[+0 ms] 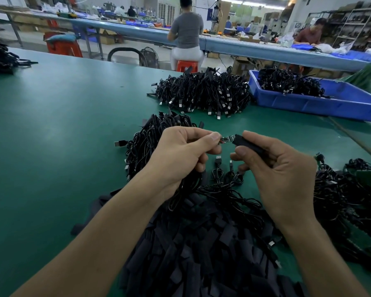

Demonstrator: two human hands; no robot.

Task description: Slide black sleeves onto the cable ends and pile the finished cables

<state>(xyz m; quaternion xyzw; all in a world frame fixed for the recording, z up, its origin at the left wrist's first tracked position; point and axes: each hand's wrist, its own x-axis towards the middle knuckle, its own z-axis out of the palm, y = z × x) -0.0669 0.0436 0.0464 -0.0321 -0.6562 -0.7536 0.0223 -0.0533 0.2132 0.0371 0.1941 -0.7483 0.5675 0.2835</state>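
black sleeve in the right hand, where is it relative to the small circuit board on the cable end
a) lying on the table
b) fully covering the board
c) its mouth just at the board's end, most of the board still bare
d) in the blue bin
C: the right hand pinches the black sleeve with its mouth at one end of the circuit board, mostly bare, while the left hand pinches the other end.
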